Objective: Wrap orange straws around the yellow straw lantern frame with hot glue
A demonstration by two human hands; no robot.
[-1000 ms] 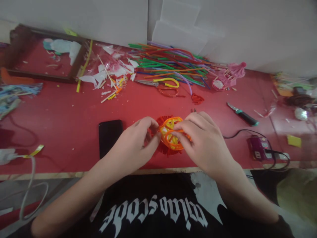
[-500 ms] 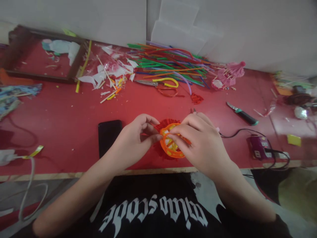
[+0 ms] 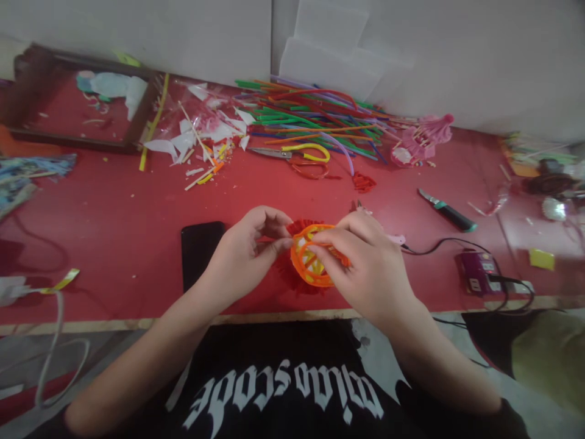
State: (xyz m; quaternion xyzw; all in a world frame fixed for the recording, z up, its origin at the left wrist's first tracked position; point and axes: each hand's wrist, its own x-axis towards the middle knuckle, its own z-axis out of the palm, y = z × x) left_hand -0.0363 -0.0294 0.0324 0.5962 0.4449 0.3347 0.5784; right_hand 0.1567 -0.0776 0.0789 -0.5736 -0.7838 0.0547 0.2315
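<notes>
A round orange openwork piece (image 3: 296, 268) with yellow parts inside and a dark red fringe (image 3: 299, 228) stands between my hands, close to the table's front edge. My left hand (image 3: 251, 247) pinches the left side of its rim between thumb and fingers. From the right, my right hand (image 3: 365, 259) reaches over the opening. Its thumb and index finger are closed on a thin orange strip (image 3: 312, 244); the strip's far end is hidden by the fingers. Behind the right hand, the tips of a small metal tool (image 3: 359, 204) show beside a pink handle (image 3: 395, 239) with a cord.
A black phone (image 3: 201, 250) lies by my left forearm. Scissors (image 3: 301, 155), coloured sticks (image 3: 311, 116) and a pink frilled piece (image 3: 423, 141) are at the back. On the right are a knife (image 3: 446, 211) and a purple power box (image 3: 478, 269). A brown tray (image 3: 82, 143) stands far left.
The orange piece and both hands have shifted slightly left. More of the pink handle shows behind my right hand. The grips look much the same.
</notes>
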